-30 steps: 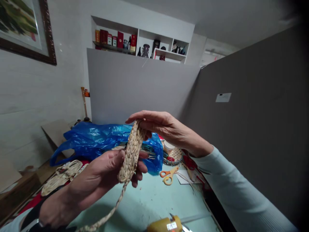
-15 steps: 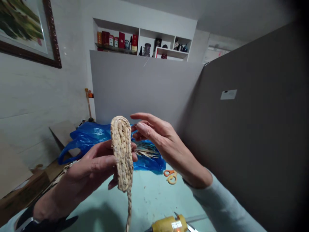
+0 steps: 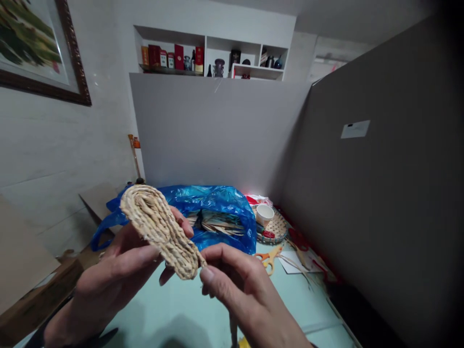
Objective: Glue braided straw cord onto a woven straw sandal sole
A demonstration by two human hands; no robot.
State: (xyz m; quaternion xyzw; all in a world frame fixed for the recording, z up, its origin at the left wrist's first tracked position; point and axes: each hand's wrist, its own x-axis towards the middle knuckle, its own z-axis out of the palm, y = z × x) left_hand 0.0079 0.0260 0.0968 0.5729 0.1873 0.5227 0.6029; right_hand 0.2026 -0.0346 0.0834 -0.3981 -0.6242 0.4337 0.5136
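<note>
Head view: coiled braid (image 3: 155, 224) between hands (image 3: 112, 275), end (image 3: 202, 261) pinched in right.

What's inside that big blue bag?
The blue bag has thin, pale strips showing at its opening. Anything deeper is hidden by the plastic, and the woven coil in front covers some of the bag too.

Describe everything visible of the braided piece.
The braided piece is pale straw-coloured plait, apparently dried plant fibre, coiled into a long oval with rounded ends. It tilts, upper end toward picture left, above the table. The left hand grips its middle; the right hand pinches the plait's tail at its lower end.
</note>
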